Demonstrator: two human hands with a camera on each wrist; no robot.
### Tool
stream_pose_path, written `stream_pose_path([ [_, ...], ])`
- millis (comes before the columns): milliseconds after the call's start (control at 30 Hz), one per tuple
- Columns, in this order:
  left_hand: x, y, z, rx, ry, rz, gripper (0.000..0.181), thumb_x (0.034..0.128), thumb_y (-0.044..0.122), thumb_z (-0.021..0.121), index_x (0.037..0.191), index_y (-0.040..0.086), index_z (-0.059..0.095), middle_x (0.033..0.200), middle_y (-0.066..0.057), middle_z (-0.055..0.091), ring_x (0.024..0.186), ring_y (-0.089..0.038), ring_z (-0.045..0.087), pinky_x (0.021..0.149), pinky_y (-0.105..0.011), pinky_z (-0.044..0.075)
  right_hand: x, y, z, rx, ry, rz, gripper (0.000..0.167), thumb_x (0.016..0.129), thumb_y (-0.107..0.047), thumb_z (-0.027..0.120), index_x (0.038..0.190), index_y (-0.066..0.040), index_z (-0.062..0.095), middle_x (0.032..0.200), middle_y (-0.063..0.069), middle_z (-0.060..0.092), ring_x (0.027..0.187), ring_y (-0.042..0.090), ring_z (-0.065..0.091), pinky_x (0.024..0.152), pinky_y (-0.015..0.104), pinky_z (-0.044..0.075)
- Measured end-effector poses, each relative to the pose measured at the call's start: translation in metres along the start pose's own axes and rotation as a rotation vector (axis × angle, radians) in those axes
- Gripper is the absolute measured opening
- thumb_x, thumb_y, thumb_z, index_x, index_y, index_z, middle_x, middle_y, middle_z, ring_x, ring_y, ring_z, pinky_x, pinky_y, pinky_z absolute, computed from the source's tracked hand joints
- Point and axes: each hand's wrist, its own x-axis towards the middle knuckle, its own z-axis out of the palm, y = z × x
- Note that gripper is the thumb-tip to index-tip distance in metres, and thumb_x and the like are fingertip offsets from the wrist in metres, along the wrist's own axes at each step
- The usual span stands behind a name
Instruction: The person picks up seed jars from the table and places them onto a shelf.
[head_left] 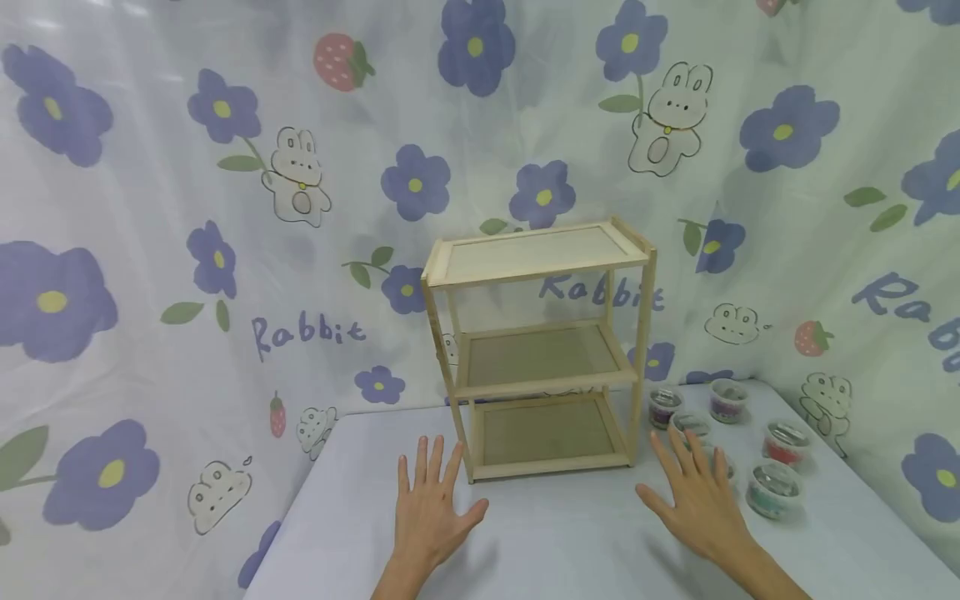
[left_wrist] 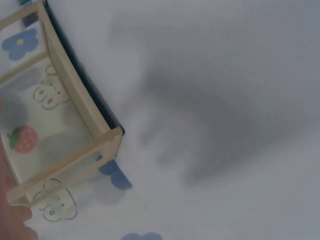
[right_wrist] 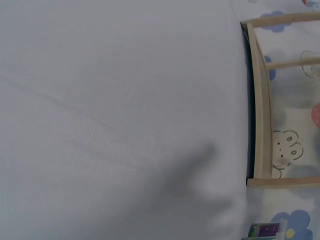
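A three-tier wooden shelf [head_left: 551, 387] stands upright on the white table, its lower frame also visible in the left wrist view and the right wrist view. In front of its left side, my left hand [head_left: 429, 508] hovers with fingers spread and holds nothing. My right hand [head_left: 701, 504] is likewise spread and empty, in front of the shelf's right side and close to the tubs. Several small clear-lidded tubs sit right of the shelf, among them a teal one [head_left: 774, 490], a red one [head_left: 786, 442] and a purple one [head_left: 727, 400]. The right hand's fingers partly hide some tubs.
The white tabletop [head_left: 555, 550] spreads before the shelf and carries the hands' shadows. A curtain [head_left: 480, 108] printed with flowers, rabbits and strawberries hangs behind the table and along both sides.
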Motion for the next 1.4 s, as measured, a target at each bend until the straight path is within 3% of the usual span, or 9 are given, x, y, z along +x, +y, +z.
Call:
stream_pose_path([
  [333, 0.000, -0.001, -0.001, -0.003, -0.008, 0.001, 0.089, 0.0805, 0.071, 0.058, 0.151, 0.018, 0.042, 0.158, -0.014, 0.035, 0.149, -0.038, 0.022, 0.115, -0.062, 0.015, -0.001, 0.004, -0.004, -0.003, -0.006, 0.013, 0.081, 0.096, -0.051, 0.056, 0.159, -0.015, 0.019, 0.159, 0.026, 0.022, 0.152, 0.039, -0.001, 0.114, 0.064, -0.010],
  [533, 0.002, 0.000, -0.002, -0.026, -0.007, -0.006, 0.090, 0.0803, 0.068, 0.061, 0.151, 0.016, 0.041, 0.157, -0.016, 0.036, 0.148, -0.039, 0.023, 0.115, -0.062, 0.014, -0.003, 0.004, -0.003, 0.001, -0.005, 0.021, 0.081, 0.096, -0.050, 0.057, 0.159, -0.015, 0.020, 0.159, 0.025, 0.024, 0.152, 0.038, 0.000, 0.113, 0.068, -0.002],
  [800, 0.009, 0.001, -0.005, -0.068, 0.000, -0.021, 0.092, 0.0811, 0.068, 0.060, 0.151, 0.014, 0.039, 0.156, -0.017, 0.037, 0.148, -0.040, 0.025, 0.115, -0.062, 0.014, -0.010, 0.002, -0.002, 0.045, -0.036, 0.056, 0.079, 0.095, -0.049, 0.058, 0.156, -0.010, 0.026, 0.157, 0.028, 0.026, 0.146, 0.050, 0.015, 0.114, 0.062, -0.011],
  [1033, 0.014, 0.003, -0.008, -0.108, -0.010, -0.034, 0.093, 0.0820, 0.067, 0.061, 0.152, 0.012, 0.036, 0.158, -0.017, 0.034, 0.148, -0.040, 0.023, 0.116, -0.062, 0.010, -0.017, 0.003, 0.001, 0.073, -0.033, 0.065, 0.079, 0.096, -0.050, 0.057, 0.158, -0.013, 0.023, 0.157, 0.027, 0.026, 0.147, 0.049, 0.015, 0.114, 0.065, -0.006],
  [1400, 0.023, 0.004, -0.011, -0.190, 0.032, -0.046, 0.097, 0.0810, 0.063, 0.066, 0.153, 0.008, 0.033, 0.159, -0.017, 0.032, 0.148, -0.039, 0.024, 0.116, -0.062, 0.009, -0.022, 0.005, 0.003, 0.103, 0.004, 0.071, 0.077, 0.095, -0.046, 0.060, 0.157, -0.014, 0.026, 0.157, 0.023, 0.029, 0.150, 0.041, 0.011, 0.115, 0.064, 0.001],
])
